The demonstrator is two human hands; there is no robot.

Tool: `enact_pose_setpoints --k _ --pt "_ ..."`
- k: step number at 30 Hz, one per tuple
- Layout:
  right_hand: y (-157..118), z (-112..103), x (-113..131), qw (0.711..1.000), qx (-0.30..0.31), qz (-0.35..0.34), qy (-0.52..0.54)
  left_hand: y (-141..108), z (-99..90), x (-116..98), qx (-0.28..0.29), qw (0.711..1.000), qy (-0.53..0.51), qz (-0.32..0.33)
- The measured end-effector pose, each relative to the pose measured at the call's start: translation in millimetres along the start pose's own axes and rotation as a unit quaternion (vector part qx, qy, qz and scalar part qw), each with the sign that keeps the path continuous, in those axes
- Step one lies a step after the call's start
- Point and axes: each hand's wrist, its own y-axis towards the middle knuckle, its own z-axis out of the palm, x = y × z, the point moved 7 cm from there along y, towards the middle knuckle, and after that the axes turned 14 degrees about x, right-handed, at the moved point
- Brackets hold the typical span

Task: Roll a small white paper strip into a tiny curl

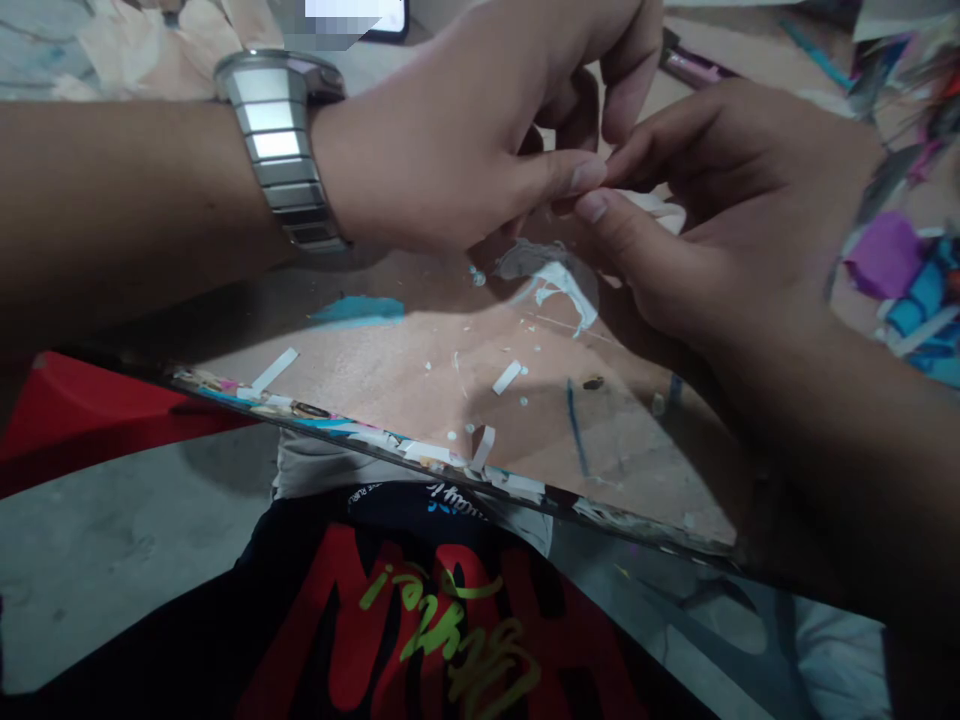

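My left hand (480, 140), a metal-band watch (281, 150) on its wrist, reaches in from the left over the table. Its thumb is pressed to its fingers in a pinch, and what lies between them is too small to make out. Fingertip to fingertip with it, my right hand (720, 210) pinches a small cream-white piece of thin material (652, 208), possibly paper or cloth. Part of that piece shows between the right thumb and fingers; the rest is hidden. Below the hands, a whitish dried smear (566, 290) marks the tabletop (390, 370).
White paper strips (507, 377) lie near the table's front edge. A phone (386, 18) and crumpled cream material (172, 45) sit at the back left. Behind my right hand is a pink tool (697, 68). Purple (889, 255) and blue scraps pile up right. A red seat (112, 410) stands left.
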Motion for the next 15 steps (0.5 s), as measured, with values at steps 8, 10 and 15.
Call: enact_pose_setpoints --k 8,10,15 --pt "-2.0 -0.8 0.4 0.999 -0.013 -0.028 0.022 4.3 -6.3 1.3 -0.04 0.996 -0.066 0.036" --pt "-1.8 0.3 0.3 0.999 -0.016 -0.037 0.031 5.3 -5.7 2.4 -0.04 0.996 -0.072 0.022" --pt "-1.1 2.0 -2.0 0.999 -0.022 -0.023 0.041 4.3 -4.4 5.6 -0.047 0.995 -0.042 0.071"
